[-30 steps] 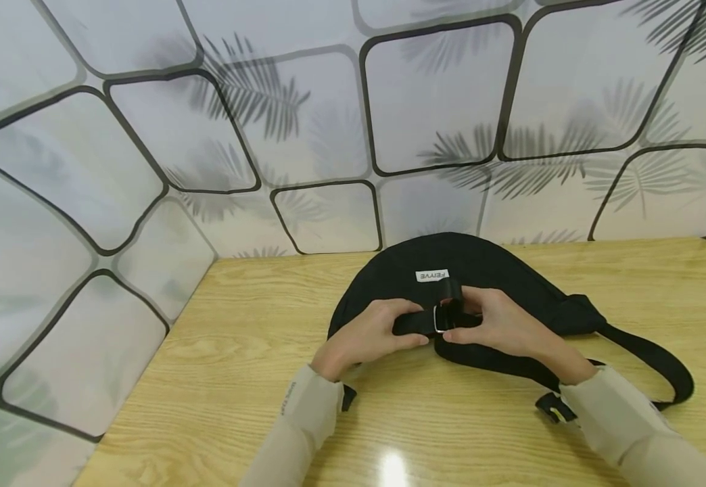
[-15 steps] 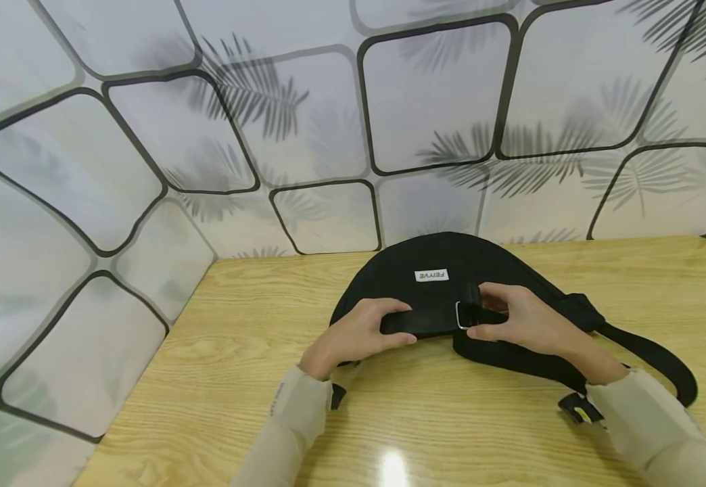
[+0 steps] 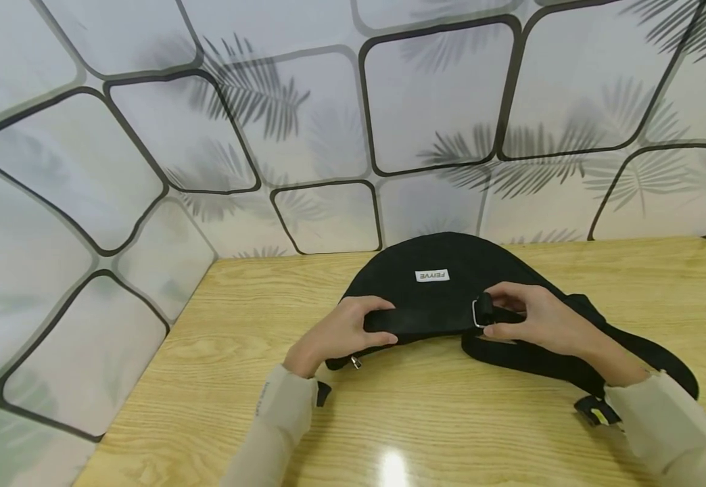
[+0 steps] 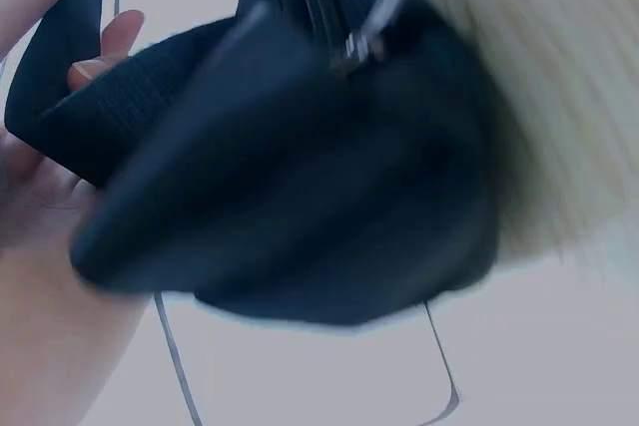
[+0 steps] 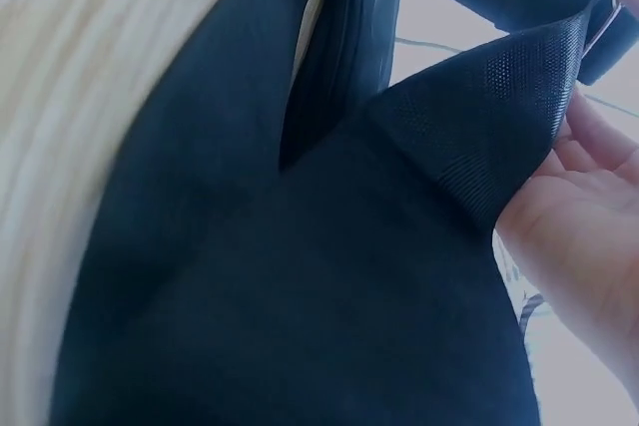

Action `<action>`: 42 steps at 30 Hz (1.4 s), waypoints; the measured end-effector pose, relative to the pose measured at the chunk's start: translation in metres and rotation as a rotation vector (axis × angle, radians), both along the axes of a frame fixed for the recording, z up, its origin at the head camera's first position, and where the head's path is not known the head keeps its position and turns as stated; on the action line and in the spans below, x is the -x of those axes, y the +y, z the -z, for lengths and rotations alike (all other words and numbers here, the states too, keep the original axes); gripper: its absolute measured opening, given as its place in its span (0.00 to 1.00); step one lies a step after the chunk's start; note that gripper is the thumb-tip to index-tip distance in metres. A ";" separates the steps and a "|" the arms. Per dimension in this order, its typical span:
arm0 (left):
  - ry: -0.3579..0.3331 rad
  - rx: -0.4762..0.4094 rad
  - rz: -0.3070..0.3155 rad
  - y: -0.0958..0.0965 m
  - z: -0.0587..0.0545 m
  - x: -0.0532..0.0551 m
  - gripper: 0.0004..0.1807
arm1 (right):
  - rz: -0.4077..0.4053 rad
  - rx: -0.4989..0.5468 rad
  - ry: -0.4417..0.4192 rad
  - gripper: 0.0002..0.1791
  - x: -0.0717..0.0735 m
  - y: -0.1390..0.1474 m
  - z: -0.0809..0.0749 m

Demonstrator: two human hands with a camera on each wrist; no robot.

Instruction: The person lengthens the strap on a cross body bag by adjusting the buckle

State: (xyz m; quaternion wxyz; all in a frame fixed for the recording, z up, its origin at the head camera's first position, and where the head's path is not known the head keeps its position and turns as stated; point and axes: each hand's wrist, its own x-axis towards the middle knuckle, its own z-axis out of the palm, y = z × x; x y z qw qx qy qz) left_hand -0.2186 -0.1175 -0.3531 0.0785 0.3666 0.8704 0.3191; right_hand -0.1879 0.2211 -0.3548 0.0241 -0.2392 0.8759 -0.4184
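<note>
A black crescent-shaped waist bag (image 3: 444,253) with a white label (image 3: 432,275) lies on the table, toward the wall. My left hand (image 3: 343,331) grips its wide black strap (image 3: 422,321) between thumb and fingers, at the bag's left front. Farther right, my right hand (image 3: 542,321) pinches the strap beside a metal slider buckle (image 3: 476,315). Between the hands the strap runs straight. In the right wrist view a folded piece of webbing (image 5: 499,107) touches the right hand. The left wrist view shows the bag's end (image 4: 300,187) blurred, partly covering the strap.
A plastic clip (image 3: 596,411) lies by the right sleeve, and another black clip end (image 3: 322,393) by the left sleeve. A strap loop (image 3: 663,358) spreads to the right. A metal zipper pull (image 3: 356,363) hangs near the left wrist. Patterned wall covering (image 3: 438,101) borders the wooden table (image 3: 207,406).
My right hand has moved right along with the slider buckle, while the left hand has shifted left. The strap stretch between them has grown longer. The right clip has moved right.
</note>
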 end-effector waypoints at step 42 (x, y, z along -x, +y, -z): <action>0.032 0.113 0.071 0.061 -0.007 0.004 0.28 | -0.009 0.104 0.024 0.22 -0.004 -0.009 0.003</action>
